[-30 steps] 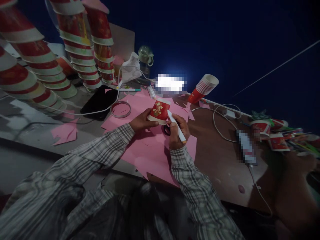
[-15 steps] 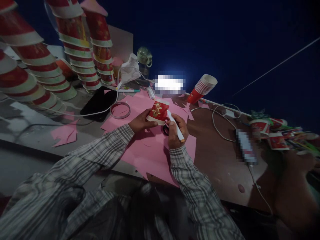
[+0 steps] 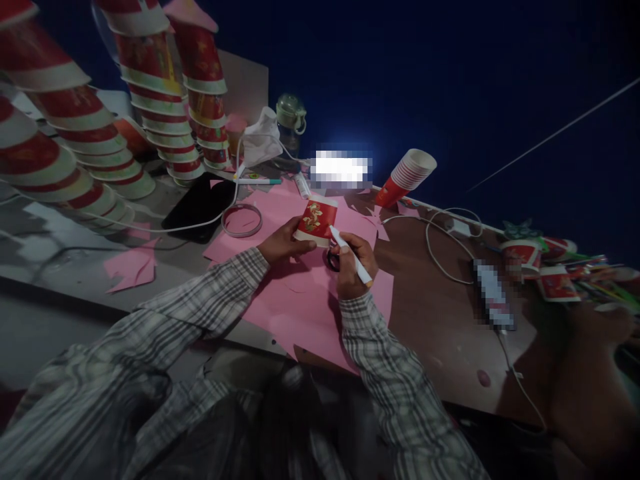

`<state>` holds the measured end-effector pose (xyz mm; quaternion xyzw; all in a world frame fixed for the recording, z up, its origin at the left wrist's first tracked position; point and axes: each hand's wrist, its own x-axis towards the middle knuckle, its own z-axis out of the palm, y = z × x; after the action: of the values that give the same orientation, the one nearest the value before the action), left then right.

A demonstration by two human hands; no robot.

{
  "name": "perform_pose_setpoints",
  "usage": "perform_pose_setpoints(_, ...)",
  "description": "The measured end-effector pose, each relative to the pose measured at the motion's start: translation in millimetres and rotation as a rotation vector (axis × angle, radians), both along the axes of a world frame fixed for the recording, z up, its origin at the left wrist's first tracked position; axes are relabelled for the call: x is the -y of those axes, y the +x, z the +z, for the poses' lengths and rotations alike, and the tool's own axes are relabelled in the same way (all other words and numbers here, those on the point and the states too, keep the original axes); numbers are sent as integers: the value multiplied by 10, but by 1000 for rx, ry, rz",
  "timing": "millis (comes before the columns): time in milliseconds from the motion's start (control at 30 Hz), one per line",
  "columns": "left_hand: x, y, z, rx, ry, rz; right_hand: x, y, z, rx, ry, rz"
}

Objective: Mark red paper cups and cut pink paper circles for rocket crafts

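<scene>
My left hand [image 3: 286, 245] is closed on the left side of a red paper cup [image 3: 320, 219] with a gold pattern and pale bands, its thumb along the near edge. A white marker [image 3: 352, 256] with an orange end is gripped in my right hand [image 3: 356, 267]. The marker's tip is at the red face of the cup, near its lower right; whether it touches, I cannot tell. Below both hands lie sheets of pink paper [image 3: 300, 320]. A dark ring-shaped thing [image 3: 333, 260], perhaps a scissors handle, shows partly behind my right fingers.
Tall columns of stacked red-and-white cups [image 3: 160, 100] stand at the left. A tilted cup stack [image 3: 407, 175] is behind the paper. A roll of tape [image 3: 241, 221], a dark tablet [image 3: 200, 207], a phone [image 3: 493, 295] with a cable, and another person's arm [image 3: 590, 373] are nearby.
The marker tip has moved slightly down and left on the cup's red face, with my right hand shifting along. My left hand keeps its hold on the cup.
</scene>
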<state>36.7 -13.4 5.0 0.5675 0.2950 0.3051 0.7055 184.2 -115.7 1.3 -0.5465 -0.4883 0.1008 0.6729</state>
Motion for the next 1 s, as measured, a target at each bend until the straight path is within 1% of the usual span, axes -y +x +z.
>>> perform_pose_setpoints(167,10,-5,-2,17,-9,17,1,-7,-3,1,10,31)
perform_pose_setpoints(233,2,-8,-10,16,-5,14,-4,-13,5,5,26,17)
perform_pose_setpoints(333,-24,-8,-23,12,0,-6,-18,-12,9,0,54,-23)
perform_pose_setpoints(533,-42,-16,-14,5,19,-47,-45,1,-5,-9,70,-2)
perform_pose_setpoints(700,-30,-19,7,-6,18,-53,-47,-6,26,26,73,-3)
perform_pose_setpoints(867,-32,-2,-12,15,11,-53,-50,-15,81,47,87,-3)
perform_pose_setpoints(1000,-31,3,-16,35,31,-60,-47,-23,82,104,55,14)
